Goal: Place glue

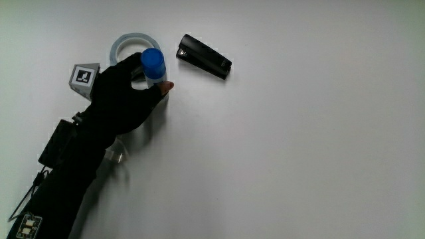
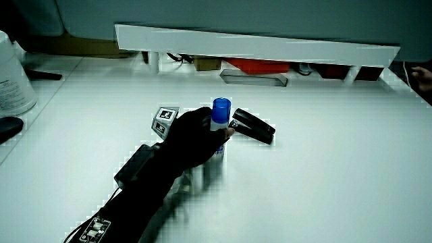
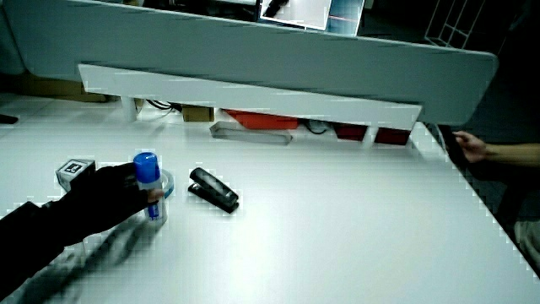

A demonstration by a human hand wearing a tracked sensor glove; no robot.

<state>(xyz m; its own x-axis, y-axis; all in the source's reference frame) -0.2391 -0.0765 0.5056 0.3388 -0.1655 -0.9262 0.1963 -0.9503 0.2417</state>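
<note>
The glue stick (image 1: 154, 64) has a blue cap and a pale body. It stands upright on the white table, seen in both side views (image 2: 219, 120) (image 3: 148, 179). The gloved hand (image 1: 126, 89) is wrapped around its body, with a bare fingertip showing beside the tube. The patterned cube (image 1: 83, 75) sits on the back of the hand. In both side views the hand (image 2: 191, 138) (image 3: 105, 203) hides the lower part of the tube. I cannot tell whether the tube's base touches the table.
A pale tape ring (image 1: 123, 46) lies under the hand and the glue. A black stapler (image 1: 204, 56) lies beside the glue (image 2: 252, 126) (image 3: 213, 189). A low white partition (image 2: 256, 44) runs along the table's edge, with a white container (image 2: 13, 77) at a corner.
</note>
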